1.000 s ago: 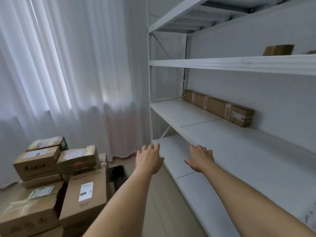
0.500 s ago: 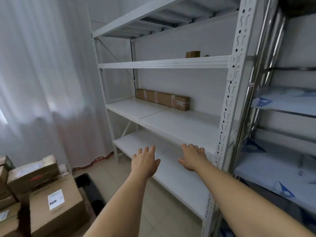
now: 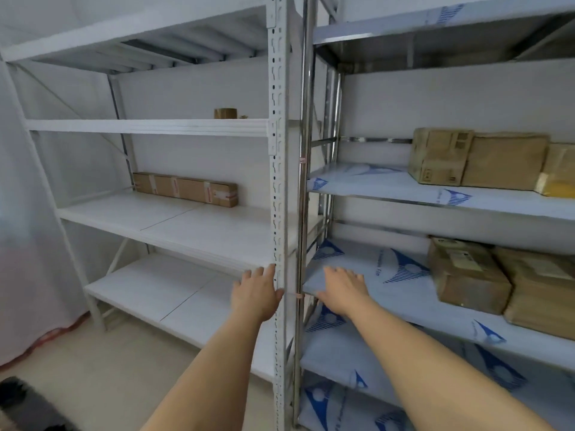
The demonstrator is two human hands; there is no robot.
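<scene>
At front-left corner of film-wrapped steel shelf (image 3: 401, 301): right hand (image 3: 342, 293) hovers, left hand (image 3: 256, 293) just beside white rack upright (image 3: 279, 181). Fingers on both straight, slightly spread, holding nothing. Nearest cardboard box (image 3: 466, 275) sits mid-shelf against a bigger carton (image 3: 541, 293). Looks stiff, probably moderately heavy; grip both side faces, low.

White rack (image 3: 202, 231), pale wall (image 3: 193, 94), pale floor (image 3: 102, 374), curtain (image 3: 28, 244)
</scene>
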